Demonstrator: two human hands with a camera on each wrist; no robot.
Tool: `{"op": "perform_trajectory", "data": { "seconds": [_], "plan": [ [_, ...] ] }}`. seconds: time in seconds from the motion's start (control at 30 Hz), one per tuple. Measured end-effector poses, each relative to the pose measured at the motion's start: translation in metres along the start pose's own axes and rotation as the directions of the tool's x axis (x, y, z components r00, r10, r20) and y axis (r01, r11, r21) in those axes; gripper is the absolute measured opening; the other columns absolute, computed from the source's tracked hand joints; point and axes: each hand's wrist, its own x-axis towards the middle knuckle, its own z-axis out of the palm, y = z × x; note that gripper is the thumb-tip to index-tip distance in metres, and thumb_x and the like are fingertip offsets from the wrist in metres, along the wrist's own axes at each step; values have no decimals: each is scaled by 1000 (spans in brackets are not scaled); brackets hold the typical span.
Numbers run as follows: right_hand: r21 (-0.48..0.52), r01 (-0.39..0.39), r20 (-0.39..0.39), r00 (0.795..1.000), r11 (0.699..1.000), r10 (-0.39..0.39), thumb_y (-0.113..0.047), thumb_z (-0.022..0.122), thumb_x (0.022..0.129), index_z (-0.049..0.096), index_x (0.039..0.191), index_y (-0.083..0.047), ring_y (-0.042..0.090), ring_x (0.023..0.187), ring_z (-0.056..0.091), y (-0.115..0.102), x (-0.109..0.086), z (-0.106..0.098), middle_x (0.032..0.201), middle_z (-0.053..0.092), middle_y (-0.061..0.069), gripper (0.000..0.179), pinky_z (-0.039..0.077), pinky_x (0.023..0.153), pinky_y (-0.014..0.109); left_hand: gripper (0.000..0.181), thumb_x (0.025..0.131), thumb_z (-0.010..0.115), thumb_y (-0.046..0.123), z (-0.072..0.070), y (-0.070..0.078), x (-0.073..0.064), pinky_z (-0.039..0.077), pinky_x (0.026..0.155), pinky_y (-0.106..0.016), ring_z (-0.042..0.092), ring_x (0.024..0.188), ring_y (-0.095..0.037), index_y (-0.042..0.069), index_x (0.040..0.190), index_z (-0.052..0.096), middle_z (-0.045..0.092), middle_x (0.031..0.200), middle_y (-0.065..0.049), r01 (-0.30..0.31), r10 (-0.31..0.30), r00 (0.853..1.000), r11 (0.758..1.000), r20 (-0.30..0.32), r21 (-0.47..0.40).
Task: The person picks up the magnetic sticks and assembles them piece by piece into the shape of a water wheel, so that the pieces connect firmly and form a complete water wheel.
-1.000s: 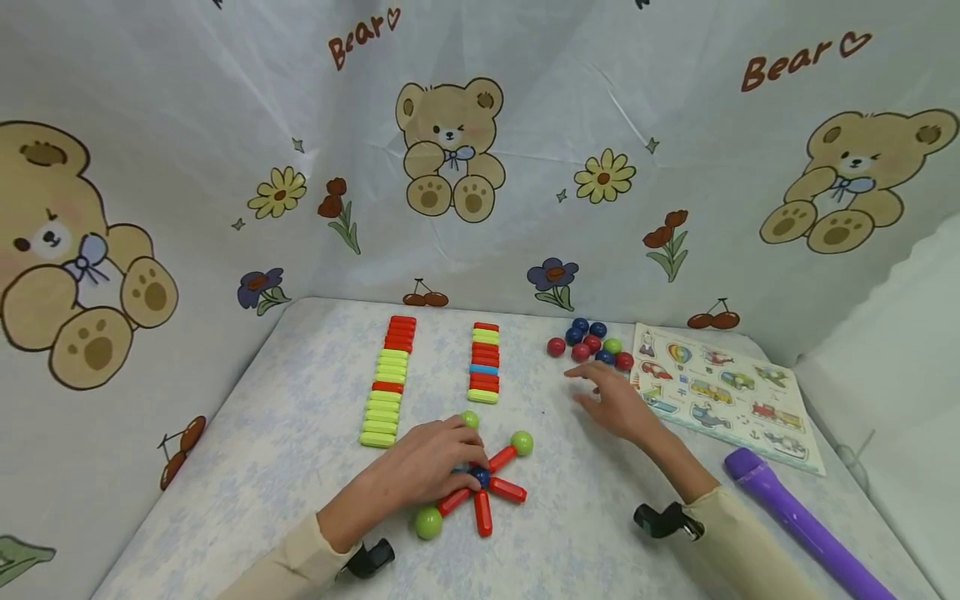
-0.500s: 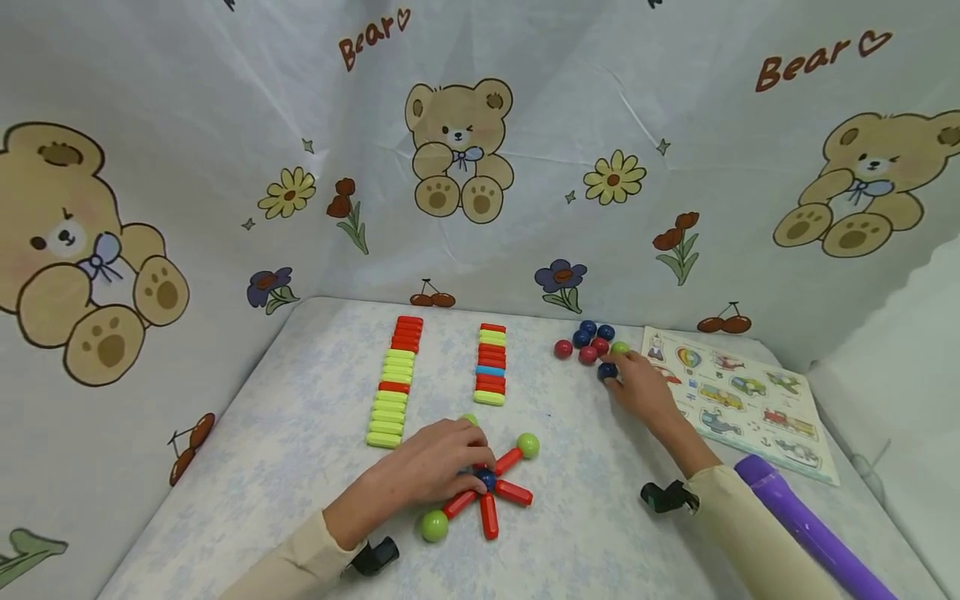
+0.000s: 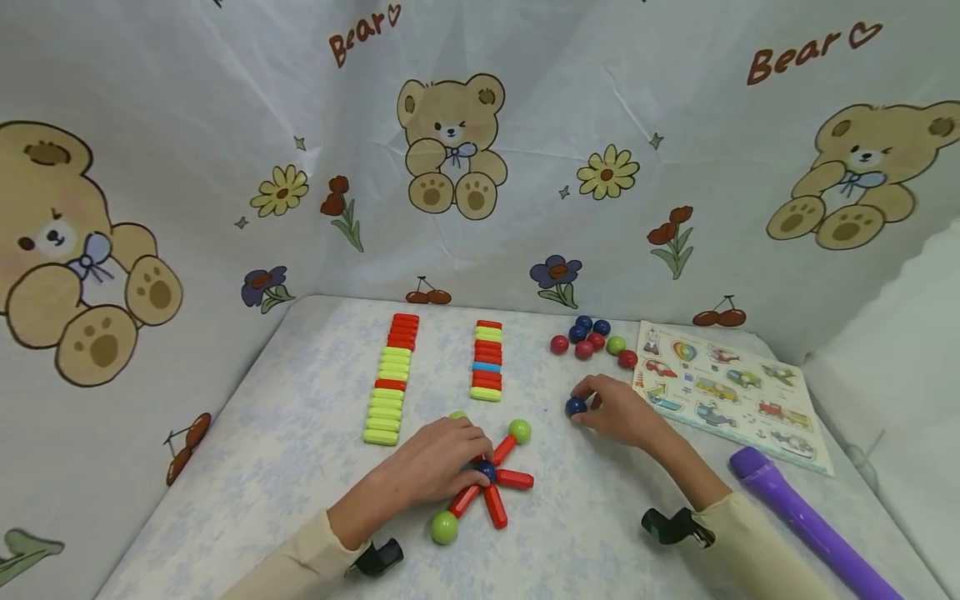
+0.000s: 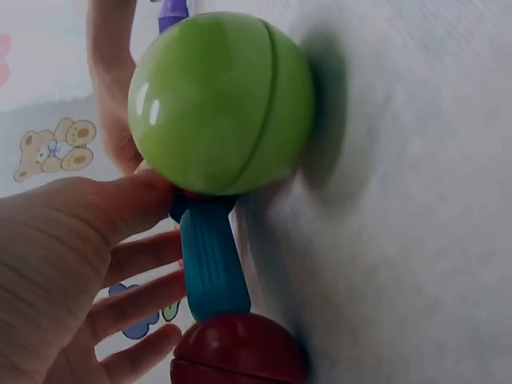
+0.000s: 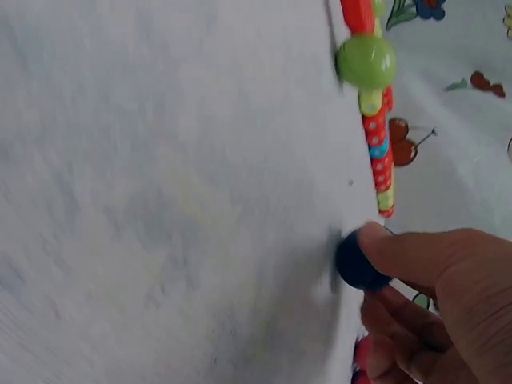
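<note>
My left hand (image 3: 431,462) grips a star-shaped toy by its dark blue hub ball (image 3: 487,473), thumb on the near side and fingers over the far side. Red rods (image 3: 495,507) fan out from the hub, some tipped with green balls (image 3: 444,527). In the left wrist view a teal rod (image 4: 212,260) runs to a red ball (image 4: 240,352), both mostly hidden from the head by that hand. My right hand (image 3: 621,410) pinches a loose dark blue ball (image 5: 358,262) between thumb and fingers, low over the table to the right of the star.
Several blue, red and green balls (image 3: 583,350) cluster at the back right, beside a picture board (image 3: 738,392). Two columns of rods, one longer (image 3: 386,396) and one shorter (image 3: 487,354), lie behind the star. A purple stick (image 3: 806,521) lies by the right forearm.
My right hand reached to the cluster, took a dark blue ball and has drawn it back left toward the star. My left hand keeps its grip on the hub; the star has turned slightly.
</note>
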Motion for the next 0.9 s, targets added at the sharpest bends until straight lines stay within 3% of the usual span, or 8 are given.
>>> {"op": "perform_trajectory", "data": {
  "seconds": [0.17,0.27,0.6,0.9],
  "plan": [
    [36,130,116,984,991,-133,-16,85,94,72,126,-10,19,102,63,-17,-15,7,115,69,-1,35,59,84,33,26,100,79,38,3,2,1,54,97,-31,62,109,-11,23,121,79,74,113,10,9,-9,1000,1000,-24,-27],
    [64,169,166,970,983,-178,-20,84,96,74,128,-12,17,102,62,-24,-23,10,115,67,-4,35,57,81,29,25,100,80,36,4,2,2,54,100,-32,62,111,-12,23,121,82,74,112,10,-13,11,999,999,-48,-33],
    [200,163,288,933,966,-217,-27,90,91,71,116,-22,15,97,63,-42,-43,17,102,67,-12,31,53,80,27,22,98,82,37,7,-2,2,54,96,-29,64,107,-11,23,115,85,76,107,12,-43,37,995,997,-94,-66],
    [248,191,271,928,950,-257,-29,90,91,70,115,-23,12,93,64,-47,-50,29,100,67,-13,32,53,77,26,42,95,82,47,6,-12,0,53,108,-39,64,116,-16,24,130,78,73,120,5,-4,2,997,1000,-73,-19]
  ]
}}
